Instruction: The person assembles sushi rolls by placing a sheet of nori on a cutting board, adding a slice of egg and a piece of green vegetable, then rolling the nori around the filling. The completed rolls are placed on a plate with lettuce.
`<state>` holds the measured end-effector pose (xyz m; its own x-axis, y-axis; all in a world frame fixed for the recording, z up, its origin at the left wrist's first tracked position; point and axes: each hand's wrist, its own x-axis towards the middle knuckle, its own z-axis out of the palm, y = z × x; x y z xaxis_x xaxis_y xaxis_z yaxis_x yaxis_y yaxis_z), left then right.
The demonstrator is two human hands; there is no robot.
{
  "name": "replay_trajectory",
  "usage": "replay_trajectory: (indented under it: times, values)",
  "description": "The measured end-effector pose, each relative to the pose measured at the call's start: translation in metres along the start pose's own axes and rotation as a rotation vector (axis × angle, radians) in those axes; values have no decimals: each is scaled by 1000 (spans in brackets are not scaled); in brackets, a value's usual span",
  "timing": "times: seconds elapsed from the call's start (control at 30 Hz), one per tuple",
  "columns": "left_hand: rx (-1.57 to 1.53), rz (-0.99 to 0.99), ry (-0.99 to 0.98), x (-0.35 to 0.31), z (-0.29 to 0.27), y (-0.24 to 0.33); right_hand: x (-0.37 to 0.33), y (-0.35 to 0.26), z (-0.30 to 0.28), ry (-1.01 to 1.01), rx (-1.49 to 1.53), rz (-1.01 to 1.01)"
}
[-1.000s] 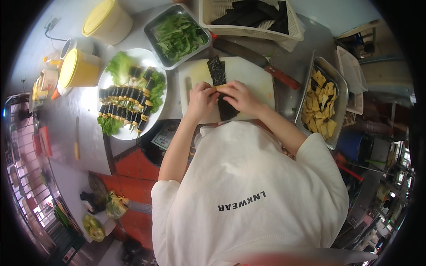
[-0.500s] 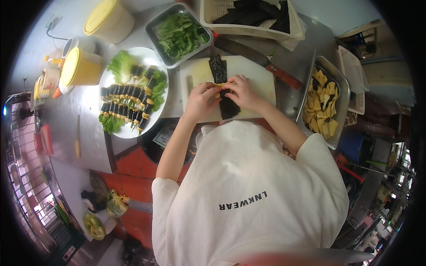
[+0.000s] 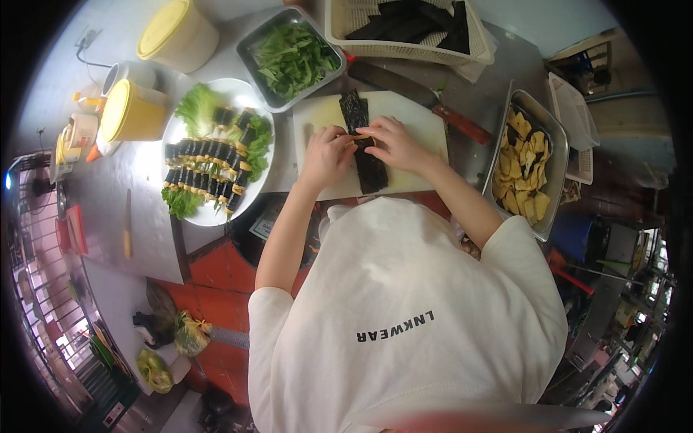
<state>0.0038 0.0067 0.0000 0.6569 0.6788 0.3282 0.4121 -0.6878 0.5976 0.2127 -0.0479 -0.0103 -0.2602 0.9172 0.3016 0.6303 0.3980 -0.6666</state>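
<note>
A long strip of dark seaweed (image 3: 356, 112) lies lengthwise on a white cutting board (image 3: 426, 155). Across its middle, my two hands hold a thin yellow-brown slice (image 3: 359, 137) by its ends. My left hand (image 3: 328, 155) pinches the left end, fingers bent. On the other side, my right hand (image 3: 395, 146) grips the right end between thumb and fingers. Part of the seaweed is hidden behind the fingers. Beyond the board's right side, a metal tray (image 3: 556, 130) contains similar yellow slices (image 3: 521, 169).
Seaweed-wrapped rolls (image 3: 209, 151) and lettuce fill a white plate (image 3: 170, 130) on the left. Behind the board stand a metal tray of green leaves (image 3: 292, 58) and a cream basket (image 3: 404, 49) of dark strips. A red-handled knife (image 3: 462, 124) lies at the back right. Lidded tubs (image 3: 130, 108) stand far left.
The yellow-brown slice now looks thinner and straighter between my hands. My fingers have shifted slightly; both hands remain over the seaweed strip.
</note>
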Motion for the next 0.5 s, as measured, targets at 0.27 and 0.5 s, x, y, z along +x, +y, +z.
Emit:
replay_trajectory:
  times: [0.27, 0.5]
  values:
    - [-31, -68, -58, 7, 0, -4, -4, 2, -1, 34, -8, -59]
    - [12, 202, 131, -5, 3, 8, 4, 2, -2, -6, -42, -36]
